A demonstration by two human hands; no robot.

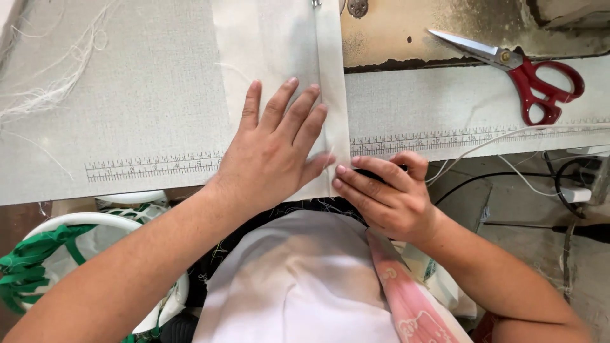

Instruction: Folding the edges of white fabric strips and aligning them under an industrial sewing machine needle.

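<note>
My left hand lies flat, fingers spread, on a strip of cream fabric that runs up the grey sewing table toward the machine needle at the top edge. My right hand pinches the near right edge of that fabric at the table's front edge, fingers curled. A folded seam line runs along the fabric's right side.
Red-handled scissors lie at the upper right, partly on the worn machine base. Printed rulers mark the table front. Loose threads lie at the left. A white basket with green cloth stands lower left. Cables hang at the right.
</note>
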